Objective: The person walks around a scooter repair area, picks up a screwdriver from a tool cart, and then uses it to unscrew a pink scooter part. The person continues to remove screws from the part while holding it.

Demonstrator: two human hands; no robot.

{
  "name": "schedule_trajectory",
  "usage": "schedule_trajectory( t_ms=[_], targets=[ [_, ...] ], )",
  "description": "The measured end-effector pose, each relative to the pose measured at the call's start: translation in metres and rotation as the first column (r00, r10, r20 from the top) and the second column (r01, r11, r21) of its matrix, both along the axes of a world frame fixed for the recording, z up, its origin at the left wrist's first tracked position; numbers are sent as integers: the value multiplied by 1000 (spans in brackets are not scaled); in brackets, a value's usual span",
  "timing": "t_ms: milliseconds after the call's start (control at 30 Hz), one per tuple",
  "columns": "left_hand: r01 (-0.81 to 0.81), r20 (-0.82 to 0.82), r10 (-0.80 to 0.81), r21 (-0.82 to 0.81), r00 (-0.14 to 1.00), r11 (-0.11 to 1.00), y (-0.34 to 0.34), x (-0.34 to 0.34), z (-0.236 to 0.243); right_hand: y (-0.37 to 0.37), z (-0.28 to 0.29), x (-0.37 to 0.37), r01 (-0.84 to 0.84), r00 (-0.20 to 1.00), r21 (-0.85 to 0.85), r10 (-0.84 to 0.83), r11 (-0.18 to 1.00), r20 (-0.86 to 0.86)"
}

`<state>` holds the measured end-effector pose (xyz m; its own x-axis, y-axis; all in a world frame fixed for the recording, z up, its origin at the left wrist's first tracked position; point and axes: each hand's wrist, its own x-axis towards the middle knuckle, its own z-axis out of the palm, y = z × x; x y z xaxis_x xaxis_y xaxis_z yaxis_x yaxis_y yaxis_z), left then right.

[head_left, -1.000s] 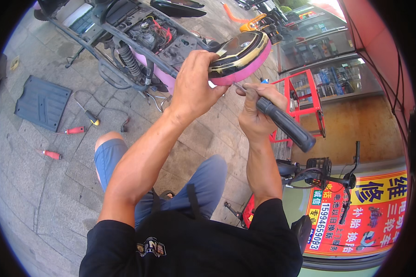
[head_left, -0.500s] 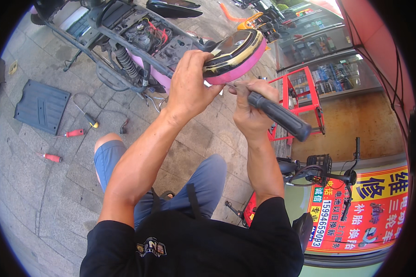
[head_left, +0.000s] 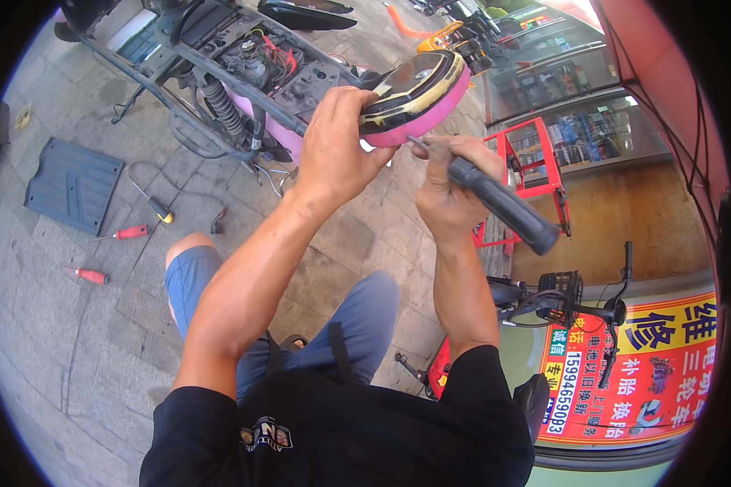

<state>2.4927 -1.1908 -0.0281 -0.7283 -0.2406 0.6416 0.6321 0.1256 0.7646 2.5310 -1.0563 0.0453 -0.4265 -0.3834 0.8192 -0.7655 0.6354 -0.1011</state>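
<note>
My left hand (head_left: 333, 146) grips the near left side of a round scooter part (head_left: 426, 114), with a pink shell, a cream and black rim and a dark glossy face. It is held up in front of me, tilted. In my right hand (head_left: 451, 191) is a screwdriver (head_left: 508, 207) with a thick black handle. Its short visible shaft points up and left at the lower edge of the pink shell. Whether the tip touches the shell I cannot tell. My left thumb lies under the shell, close to the tip.
A stripped scooter frame (head_left: 219, 81) with exposed wiring stands beyond my left hand. On the paving at left lie a black panel (head_left: 75, 187), a yellow-and-black screwdriver (head_left: 161, 213) and two red-handled screwdrivers (head_left: 131, 233). At right are a red metal rack (head_left: 548, 158) and a bicycle (head_left: 560, 296).
My right hand and the screwdriver have shifted slightly right and down, away from my left thumb. The scooter part has turned a little in my left hand.
</note>
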Motion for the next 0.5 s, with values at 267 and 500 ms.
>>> schedule_trajectory(
  t_ms=[267,500],
  targets=[
    [-7,-19,7,4,1000,1000,-1,0,0,-5,0,0,-39,998,104,33,994,61],
    [-12,-4,12,0,1000,1000,0,0,-1,-6,3,-2,-65,998,35,65,997,15]
  ],
)
